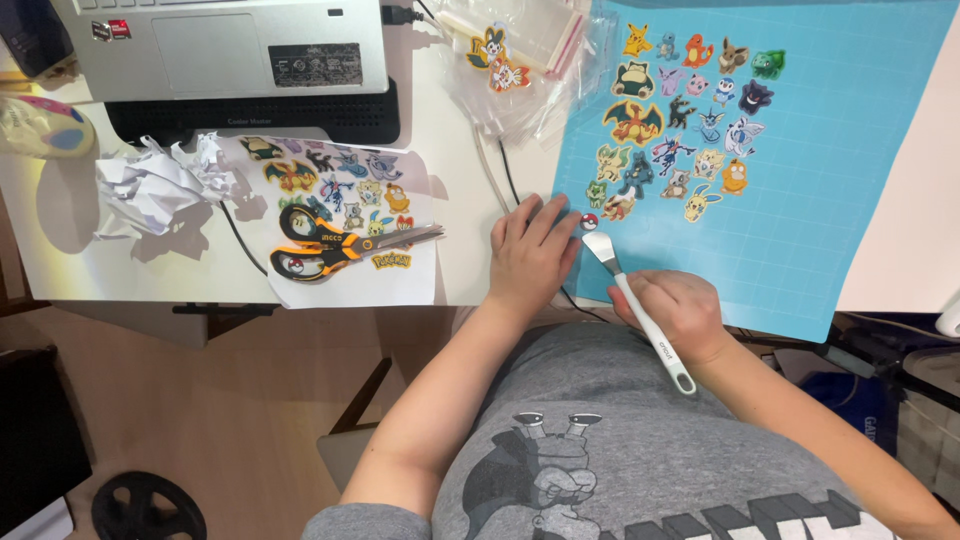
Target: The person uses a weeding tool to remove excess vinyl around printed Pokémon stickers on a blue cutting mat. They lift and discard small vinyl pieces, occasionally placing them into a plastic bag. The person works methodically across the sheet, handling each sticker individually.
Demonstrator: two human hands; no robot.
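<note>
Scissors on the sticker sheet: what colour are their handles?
Orange and black scissors, seen in the head view.

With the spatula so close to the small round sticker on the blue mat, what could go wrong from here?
1. The spatula blade points at the small round sticker; pushed steeply, it may crease or tear it.
2. The left hand presses the blue mat just beside the blade, so a slip could nick a finger.
3. Other stickers lie close by; a slip might scrape them.
</note>
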